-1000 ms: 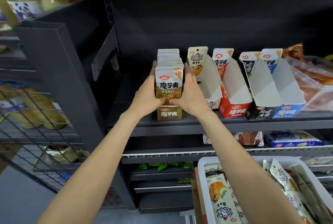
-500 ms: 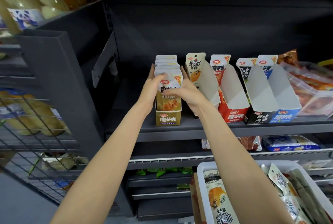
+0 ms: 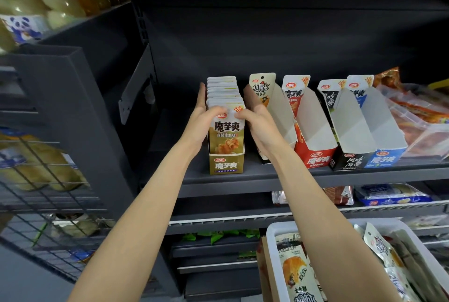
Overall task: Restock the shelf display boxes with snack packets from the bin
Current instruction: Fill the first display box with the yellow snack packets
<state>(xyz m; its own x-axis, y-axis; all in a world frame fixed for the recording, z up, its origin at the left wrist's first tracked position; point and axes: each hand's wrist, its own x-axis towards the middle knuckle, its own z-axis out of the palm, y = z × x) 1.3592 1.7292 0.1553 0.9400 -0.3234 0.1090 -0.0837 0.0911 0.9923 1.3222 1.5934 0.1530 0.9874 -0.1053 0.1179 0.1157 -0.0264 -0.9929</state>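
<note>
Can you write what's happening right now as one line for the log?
left hand + right hand: squaring packets | gold box: full | red box: nearly empty | bin: stocked

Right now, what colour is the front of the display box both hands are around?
Gold, with a white logo panel: the box shows best in the head view.
</note>
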